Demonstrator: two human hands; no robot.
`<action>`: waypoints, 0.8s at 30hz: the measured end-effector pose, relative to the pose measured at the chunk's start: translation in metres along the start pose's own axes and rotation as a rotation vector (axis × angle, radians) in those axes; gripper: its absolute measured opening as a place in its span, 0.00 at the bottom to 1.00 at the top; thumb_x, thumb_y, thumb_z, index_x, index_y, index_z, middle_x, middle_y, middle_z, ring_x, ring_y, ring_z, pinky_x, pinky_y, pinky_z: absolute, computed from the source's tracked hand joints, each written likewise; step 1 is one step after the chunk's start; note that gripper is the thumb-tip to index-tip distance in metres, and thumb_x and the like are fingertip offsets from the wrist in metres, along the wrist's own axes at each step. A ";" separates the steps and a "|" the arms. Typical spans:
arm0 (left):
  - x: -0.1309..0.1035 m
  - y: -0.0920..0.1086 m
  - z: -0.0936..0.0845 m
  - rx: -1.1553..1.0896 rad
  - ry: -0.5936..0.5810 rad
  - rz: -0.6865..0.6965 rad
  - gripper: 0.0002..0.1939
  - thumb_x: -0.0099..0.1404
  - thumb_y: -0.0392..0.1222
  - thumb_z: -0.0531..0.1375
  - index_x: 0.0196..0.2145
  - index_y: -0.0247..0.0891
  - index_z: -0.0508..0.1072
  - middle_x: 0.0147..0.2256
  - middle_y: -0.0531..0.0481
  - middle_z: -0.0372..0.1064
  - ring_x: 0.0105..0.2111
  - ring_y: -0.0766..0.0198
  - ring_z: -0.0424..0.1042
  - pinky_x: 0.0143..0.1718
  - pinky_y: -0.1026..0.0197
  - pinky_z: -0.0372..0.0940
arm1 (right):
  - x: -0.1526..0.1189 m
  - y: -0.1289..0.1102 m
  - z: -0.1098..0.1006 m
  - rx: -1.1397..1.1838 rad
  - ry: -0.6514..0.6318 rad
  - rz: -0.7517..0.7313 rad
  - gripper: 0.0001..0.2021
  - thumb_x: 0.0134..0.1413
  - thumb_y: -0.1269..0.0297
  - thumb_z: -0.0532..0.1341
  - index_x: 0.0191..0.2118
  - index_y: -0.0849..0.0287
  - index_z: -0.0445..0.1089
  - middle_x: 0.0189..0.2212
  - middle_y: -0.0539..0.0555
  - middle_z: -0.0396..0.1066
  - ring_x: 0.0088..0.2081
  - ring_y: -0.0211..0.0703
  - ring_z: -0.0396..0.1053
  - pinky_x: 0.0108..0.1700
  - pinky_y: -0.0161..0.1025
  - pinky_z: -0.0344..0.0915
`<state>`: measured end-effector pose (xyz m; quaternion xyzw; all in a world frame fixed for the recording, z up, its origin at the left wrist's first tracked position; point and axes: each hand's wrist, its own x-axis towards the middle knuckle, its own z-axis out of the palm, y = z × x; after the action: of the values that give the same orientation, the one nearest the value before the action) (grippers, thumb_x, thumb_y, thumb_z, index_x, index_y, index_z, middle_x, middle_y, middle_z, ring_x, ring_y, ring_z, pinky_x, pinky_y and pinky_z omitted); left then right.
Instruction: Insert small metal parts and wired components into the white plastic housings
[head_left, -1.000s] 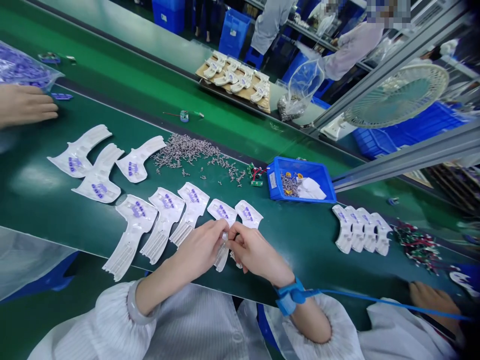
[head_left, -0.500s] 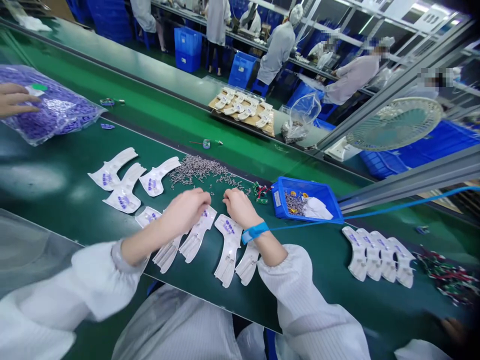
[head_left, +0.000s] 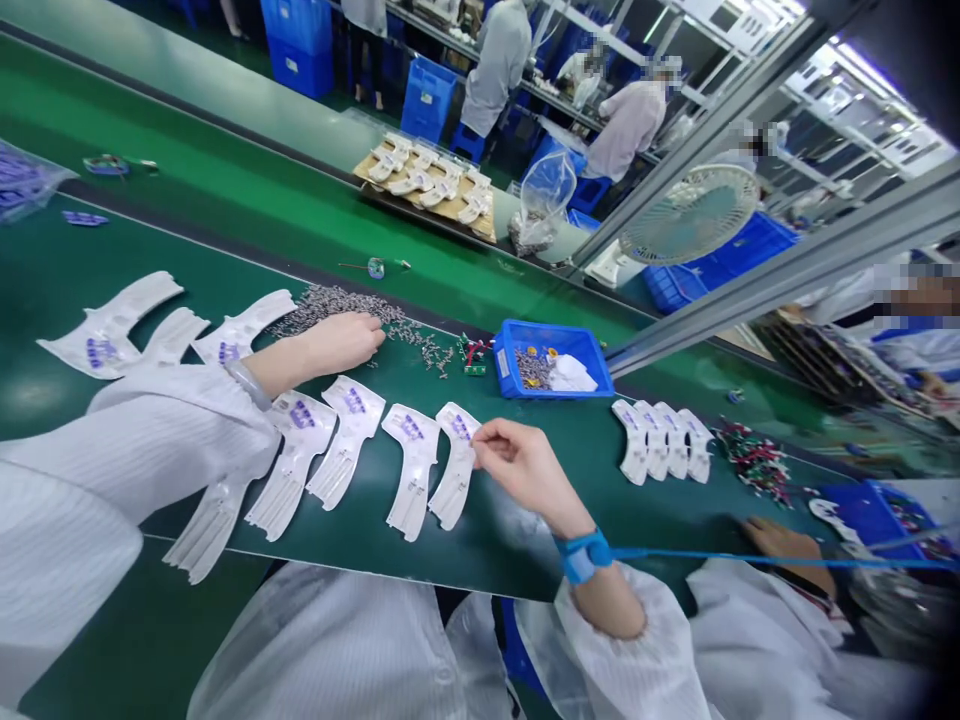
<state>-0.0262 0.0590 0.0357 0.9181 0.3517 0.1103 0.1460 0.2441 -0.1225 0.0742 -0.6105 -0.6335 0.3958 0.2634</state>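
Here — five front-row shells [head_left: 412, 470], four nested shells [head_left: 660, 442]; left grip [head_left: 346, 340], right grip [head_left: 521, 462] — apart or together, unclear.

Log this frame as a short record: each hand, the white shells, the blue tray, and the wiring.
Left hand: over the pile of small metal parts; grip unclear
Right hand: fingertips at the edge of the near row's rightmost white shell; contact unclear
Blue tray: beyond the right hand, holding small parts and something white
Four white shells: side by side, left of the tangled wiring
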 end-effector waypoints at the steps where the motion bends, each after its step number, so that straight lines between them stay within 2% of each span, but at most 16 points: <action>1: 0.002 0.001 -0.001 0.005 0.014 -0.020 0.09 0.60 0.32 0.57 0.25 0.41 0.71 0.29 0.50 0.69 0.34 0.60 0.67 0.41 0.59 0.60 | -0.009 0.004 0.001 0.090 0.001 0.065 0.04 0.52 0.66 0.60 0.30 0.59 0.70 0.25 0.50 0.72 0.25 0.37 0.71 0.28 0.33 0.65; 3: 0.003 0.007 -0.007 0.023 0.035 -0.075 0.07 0.58 0.31 0.57 0.26 0.40 0.71 0.28 0.51 0.70 0.31 0.61 0.67 0.38 0.59 0.59 | -0.021 0.011 0.006 0.240 -0.030 0.191 0.05 0.49 0.63 0.62 0.29 0.60 0.70 0.21 0.49 0.71 0.21 0.36 0.69 0.21 0.31 0.62; 5: 0.000 0.023 -0.015 0.035 0.041 -0.111 0.08 0.60 0.32 0.55 0.31 0.38 0.73 0.29 0.51 0.71 0.29 0.64 0.65 0.36 0.61 0.59 | -0.026 0.017 0.012 0.367 -0.090 0.290 0.08 0.47 0.61 0.64 0.28 0.61 0.70 0.20 0.50 0.71 0.19 0.36 0.69 0.16 0.29 0.57; 7: -0.010 0.050 -0.021 -0.013 0.051 -0.062 0.12 0.64 0.33 0.51 0.37 0.33 0.74 0.32 0.50 0.72 0.30 0.66 0.66 0.37 0.62 0.61 | -0.026 0.020 0.017 0.465 -0.140 0.357 0.11 0.44 0.58 0.66 0.28 0.62 0.70 0.22 0.52 0.73 0.18 0.36 0.69 0.13 0.28 0.55; 9: -0.025 0.086 -0.019 -0.137 0.061 0.071 0.15 0.67 0.32 0.48 0.41 0.28 0.73 0.36 0.47 0.73 0.34 0.66 0.68 0.40 0.61 0.63 | -0.023 0.023 0.019 0.507 -0.172 0.403 0.13 0.43 0.57 0.67 0.29 0.62 0.70 0.21 0.51 0.73 0.16 0.35 0.68 0.12 0.27 0.53; 12: -0.055 0.142 0.004 -0.167 0.019 0.189 0.09 0.65 0.32 0.54 0.36 0.35 0.75 0.33 0.49 0.72 0.35 0.62 0.71 0.39 0.62 0.66 | -0.020 0.026 0.020 0.501 -0.212 0.435 0.12 0.43 0.58 0.67 0.29 0.62 0.70 0.18 0.49 0.71 0.13 0.32 0.64 0.11 0.26 0.51; 15: -0.080 0.181 0.040 -0.041 0.035 0.331 0.10 0.65 0.28 0.53 0.36 0.35 0.74 0.32 0.47 0.71 0.34 0.58 0.71 0.36 0.57 0.68 | -0.018 0.028 0.020 0.499 -0.231 0.434 0.12 0.44 0.57 0.66 0.29 0.62 0.70 0.16 0.47 0.70 0.12 0.31 0.63 0.11 0.25 0.51; 17: -0.089 0.192 0.062 0.018 0.086 0.361 0.11 0.65 0.26 0.52 0.36 0.34 0.73 0.33 0.46 0.72 0.36 0.56 0.72 0.40 0.55 0.69 | -0.017 0.029 0.020 0.491 -0.233 0.432 0.12 0.44 0.57 0.66 0.29 0.62 0.70 0.16 0.47 0.70 0.12 0.30 0.62 0.11 0.25 0.51; 19: -0.093 0.195 0.075 0.040 0.132 0.365 0.12 0.65 0.25 0.51 0.35 0.33 0.73 0.33 0.45 0.73 0.38 0.57 0.73 0.46 0.53 0.69 | -0.016 0.030 0.021 0.474 -0.240 0.425 0.12 0.45 0.57 0.66 0.29 0.62 0.70 0.16 0.47 0.70 0.12 0.30 0.62 0.11 0.25 0.51; 21: -0.094 0.194 0.081 0.041 0.156 0.361 0.12 0.65 0.24 0.51 0.35 0.34 0.73 0.33 0.45 0.74 0.37 0.58 0.74 0.51 0.53 0.68 | -0.015 0.029 0.022 0.451 -0.240 0.417 0.12 0.46 0.57 0.65 0.29 0.62 0.70 0.16 0.47 0.70 0.12 0.31 0.63 0.11 0.26 0.51; 24: -0.093 0.191 0.081 0.024 0.141 0.351 0.12 0.64 0.23 0.52 0.35 0.34 0.72 0.32 0.46 0.73 0.35 0.59 0.74 0.52 0.54 0.67 | -0.016 0.028 0.023 0.405 -0.213 0.410 0.11 0.46 0.57 0.64 0.29 0.60 0.68 0.16 0.46 0.70 0.11 0.31 0.62 0.11 0.26 0.50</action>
<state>0.0483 -0.1555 0.0167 0.9570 0.1965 0.1939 0.0887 0.2427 -0.1437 0.0408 -0.6155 -0.4294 0.6208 0.2267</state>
